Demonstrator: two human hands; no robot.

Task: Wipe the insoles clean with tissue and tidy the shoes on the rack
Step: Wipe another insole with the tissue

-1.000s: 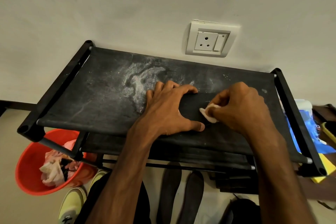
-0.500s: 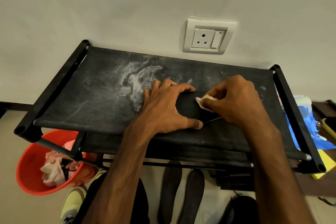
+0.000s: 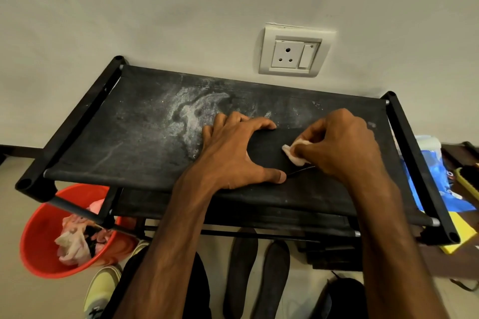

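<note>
An insole (image 3: pixel 267 147) lay atop the rack (image 3: pixel 129 137).
The left hand (image 3: pixel 233 155) pressed it flat, fingers spread, its grip holding nothing; the right hand (image 3: pixel 339 145) had a pinching grip on a white tissue (image 3: pixel 293 154) against it.

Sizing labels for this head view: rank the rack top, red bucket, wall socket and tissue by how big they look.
1. rack top
2. red bucket, though the rack partly hides it
3. wall socket
4. tissue
</note>
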